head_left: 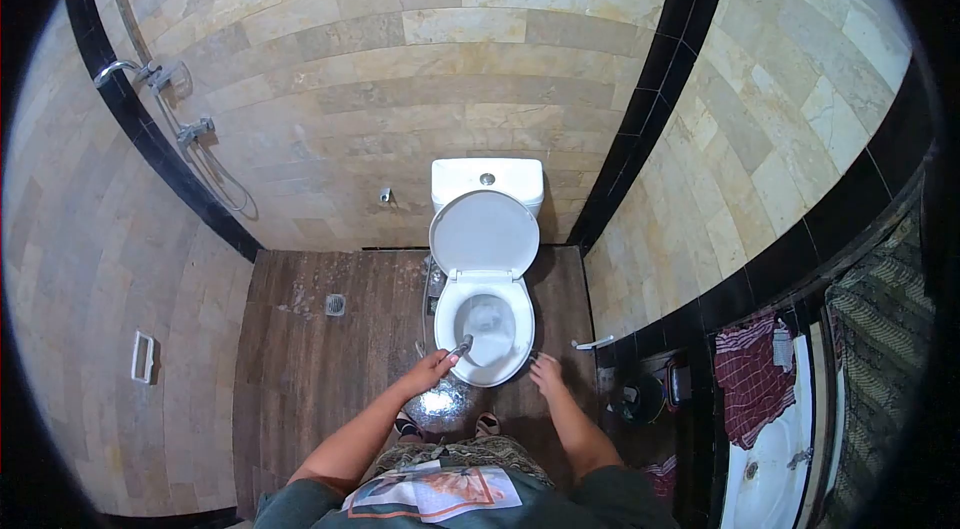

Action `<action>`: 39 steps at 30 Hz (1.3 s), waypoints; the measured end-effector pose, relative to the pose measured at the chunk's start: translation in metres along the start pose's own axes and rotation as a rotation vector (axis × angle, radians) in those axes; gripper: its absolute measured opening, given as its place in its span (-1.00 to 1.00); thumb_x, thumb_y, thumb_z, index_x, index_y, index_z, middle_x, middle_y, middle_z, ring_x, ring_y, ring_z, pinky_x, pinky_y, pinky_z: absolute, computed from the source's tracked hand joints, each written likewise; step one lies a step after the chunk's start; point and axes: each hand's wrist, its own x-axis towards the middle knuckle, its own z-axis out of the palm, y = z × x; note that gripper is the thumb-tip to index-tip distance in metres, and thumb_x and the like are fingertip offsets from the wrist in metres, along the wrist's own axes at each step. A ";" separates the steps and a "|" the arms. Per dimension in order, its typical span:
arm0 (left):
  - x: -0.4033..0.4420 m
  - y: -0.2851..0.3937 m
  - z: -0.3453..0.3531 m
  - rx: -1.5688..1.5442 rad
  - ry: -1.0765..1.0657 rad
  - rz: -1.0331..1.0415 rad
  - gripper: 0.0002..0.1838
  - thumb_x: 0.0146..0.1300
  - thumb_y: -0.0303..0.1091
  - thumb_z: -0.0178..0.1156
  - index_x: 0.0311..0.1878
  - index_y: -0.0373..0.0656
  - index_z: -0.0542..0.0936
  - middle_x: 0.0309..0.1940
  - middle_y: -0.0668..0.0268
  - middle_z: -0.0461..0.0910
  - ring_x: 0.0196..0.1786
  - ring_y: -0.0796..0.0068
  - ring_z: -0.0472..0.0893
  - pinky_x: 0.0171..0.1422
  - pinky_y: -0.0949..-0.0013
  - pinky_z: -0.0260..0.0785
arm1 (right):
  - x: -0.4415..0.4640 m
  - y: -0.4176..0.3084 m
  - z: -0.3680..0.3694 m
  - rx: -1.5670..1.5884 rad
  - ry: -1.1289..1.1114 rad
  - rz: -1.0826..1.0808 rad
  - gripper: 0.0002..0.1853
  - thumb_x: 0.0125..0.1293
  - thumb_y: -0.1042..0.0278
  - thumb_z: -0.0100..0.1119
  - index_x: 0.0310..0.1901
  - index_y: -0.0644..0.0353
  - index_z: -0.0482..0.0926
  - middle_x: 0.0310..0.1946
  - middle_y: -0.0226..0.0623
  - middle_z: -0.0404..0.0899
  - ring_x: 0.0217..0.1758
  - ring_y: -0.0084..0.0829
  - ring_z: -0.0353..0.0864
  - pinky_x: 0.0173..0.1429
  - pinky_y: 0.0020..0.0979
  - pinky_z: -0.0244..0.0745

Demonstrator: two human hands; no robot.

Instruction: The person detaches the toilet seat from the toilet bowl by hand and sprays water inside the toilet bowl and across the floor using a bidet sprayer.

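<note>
In the head view, my left hand (431, 370) is closed round a handheld bidet sprayer (463, 345). The sprayer's head is over the front left part of the white toilet bowl (447, 325). My right hand (546, 373) is just off the front right of the bowl, fingers apart and seemingly holding nothing. Behind the bowl the toilet lid (486, 232) stands raised against the tank (449, 175). A thin hose (423, 314) runs down the bowl's left side. Water shows inside the bowl.
The brown floor (300, 359) is wet, with a drain (335, 305) to the left. A shower mixer (195, 132) hangs on the left wall. At right are a dark bucket (640, 397), a white basin (765, 489) and a red patterned cloth (750, 384). My feet stand before the toilet.
</note>
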 end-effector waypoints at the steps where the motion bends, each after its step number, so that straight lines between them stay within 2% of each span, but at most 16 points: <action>1: 0.003 0.007 -0.002 0.007 0.003 -0.003 -0.61 0.11 -0.02 -0.14 -0.38 -0.22 0.37 -0.62 0.36 0.31 -0.51 0.56 0.27 -0.40 0.48 0.16 | -0.016 0.003 -0.018 -0.010 0.041 0.002 -0.64 0.01 0.36 -0.09 -0.08 0.05 0.22 -0.22 -0.31 0.31 -0.19 -0.37 0.34 -0.24 -0.27 0.29; 3: 0.004 0.033 -0.006 0.023 0.035 0.053 -0.61 0.11 -0.01 -0.14 -0.40 -0.21 0.36 -0.64 0.39 0.28 -0.53 0.59 0.26 -0.45 0.49 0.16 | -0.030 0.018 -0.056 -0.115 0.094 -0.006 -0.64 0.01 0.38 -0.09 -0.08 0.05 0.22 -0.29 -0.33 0.34 -0.35 -0.41 0.39 -0.29 -0.29 0.31; 5: 0.010 0.046 -0.010 -0.071 0.073 0.021 -0.62 0.10 -0.01 -0.14 -0.43 -0.20 0.34 -0.65 0.42 0.25 -0.57 0.61 0.25 -0.52 0.54 0.14 | -0.029 0.053 -0.110 -0.143 0.155 -0.024 -0.66 0.02 0.38 -0.09 -0.10 0.06 0.23 -0.38 -0.34 0.36 -0.50 -0.45 0.38 -0.45 -0.30 0.32; 6: 0.020 0.044 -0.011 -0.056 0.126 0.101 -0.63 0.10 -0.01 -0.14 -0.47 -0.17 0.33 -0.67 0.45 0.23 -0.62 0.65 0.23 -0.60 0.59 0.10 | -0.035 0.065 -0.130 -0.184 0.195 -0.029 -0.68 0.02 0.38 -0.09 -0.13 0.05 0.23 -0.42 -0.35 0.36 -0.54 -0.45 0.37 -0.53 -0.30 0.30; 7: 0.021 0.052 -0.013 -0.056 0.125 0.110 -0.63 0.10 -0.01 -0.14 -0.47 -0.17 0.33 -0.67 0.45 0.23 -0.62 0.65 0.23 -0.60 0.59 0.10 | -0.041 0.078 -0.152 -0.224 0.235 -0.035 -0.71 0.01 0.37 -0.08 -0.16 0.05 0.24 -0.46 -0.35 0.35 -0.59 -0.46 0.35 -0.61 -0.31 0.27; 9: 0.025 0.072 -0.019 -0.178 0.128 0.134 -0.66 0.11 -0.02 -0.15 -0.47 -0.13 0.33 -0.70 0.47 0.21 -0.67 0.69 0.19 -0.64 0.60 0.04 | -0.024 0.116 -0.208 -0.313 0.191 0.088 -0.81 0.03 0.34 -0.10 -0.25 0.05 0.28 -0.53 -0.35 0.34 -0.63 -0.44 0.34 -0.72 -0.36 0.20; 11: 0.031 0.078 -0.020 -0.208 0.139 0.149 -0.68 0.11 -0.03 -0.15 -0.48 -0.11 0.33 -0.72 0.49 0.19 -0.70 0.72 0.15 -0.67 0.60 0.01 | -0.026 0.144 -0.254 -0.246 0.391 0.383 -0.90 0.05 0.32 -0.13 -0.37 0.05 0.33 -0.61 -0.36 0.32 -0.68 -0.40 0.32 -0.72 -0.36 0.21; 13: 0.034 0.082 -0.019 -0.185 0.206 0.209 -0.69 0.12 -0.05 -0.16 -0.46 -0.11 0.34 -0.73 0.50 0.19 -0.72 0.71 0.15 -0.68 0.60 0.01 | -0.025 0.191 -0.307 -0.168 0.338 0.157 -0.89 0.06 0.31 -0.15 -0.45 0.10 0.36 -0.64 -0.33 0.33 -0.68 -0.33 0.32 -0.68 -0.31 0.25; 17: 0.035 0.083 -0.010 -0.206 0.216 0.191 -0.72 0.13 -0.10 -0.16 -0.44 -0.11 0.34 -0.73 0.49 0.20 -0.72 0.72 0.16 -0.68 0.60 0.03 | -0.017 0.183 -0.315 -0.239 0.329 0.142 -0.87 0.03 0.28 -0.12 -0.46 0.12 0.39 -0.63 -0.31 0.35 -0.66 -0.33 0.35 -0.66 -0.32 0.27; 24: 0.048 0.077 -0.001 -0.170 0.251 0.298 -0.75 0.13 -0.12 -0.16 -0.43 -0.11 0.33 -0.71 0.49 0.20 -0.72 0.71 0.17 -0.69 0.61 0.05 | -0.013 0.173 -0.303 -0.435 0.298 0.150 -0.81 -0.05 0.22 -0.03 -0.49 0.15 0.44 -0.62 -0.27 0.41 -0.61 -0.34 0.41 -0.62 -0.33 0.32; 29: 0.046 0.082 -0.010 -0.196 0.233 0.235 -0.74 0.13 -0.11 -0.16 -0.43 -0.11 0.33 -0.72 0.49 0.20 -0.73 0.71 0.17 -0.70 0.61 0.06 | -0.009 0.164 -0.273 -0.554 0.260 0.167 -0.78 -0.10 0.18 0.02 -0.50 0.17 0.48 -0.61 -0.24 0.45 -0.58 -0.34 0.45 -0.59 -0.34 0.34; 34: 0.035 0.073 -0.012 -0.190 0.269 0.256 -0.74 0.13 -0.11 -0.17 -0.43 -0.11 0.32 -0.72 0.49 0.20 -0.73 0.71 0.17 -0.70 0.61 0.05 | -0.040 0.098 -0.217 -0.754 0.298 0.257 -0.83 -0.08 0.25 0.04 -0.45 0.13 0.48 -0.64 -0.35 0.43 -0.61 -0.43 0.42 -0.56 -0.38 0.35; 38: 0.022 0.071 -0.021 -0.288 0.305 0.207 -0.73 0.14 -0.10 -0.17 -0.43 -0.12 0.32 -0.73 0.49 0.20 -0.73 0.71 0.17 -0.70 0.61 0.02 | -0.034 0.101 -0.208 -0.883 0.270 0.203 -0.81 -0.12 0.25 0.07 -0.41 0.08 0.49 -0.61 -0.36 0.45 -0.56 -0.43 0.44 -0.50 -0.37 0.37; 39: 0.018 0.075 -0.023 -0.312 0.320 0.194 -0.73 0.14 -0.10 -0.17 -0.43 -0.12 0.32 -0.73 0.49 0.19 -0.73 0.71 0.17 -0.70 0.61 0.01 | -0.016 0.117 -0.223 -0.813 0.227 0.192 -0.89 -0.07 0.34 -0.03 -0.47 0.08 0.47 -0.60 -0.34 0.45 -0.62 -0.43 0.42 -0.59 -0.38 0.33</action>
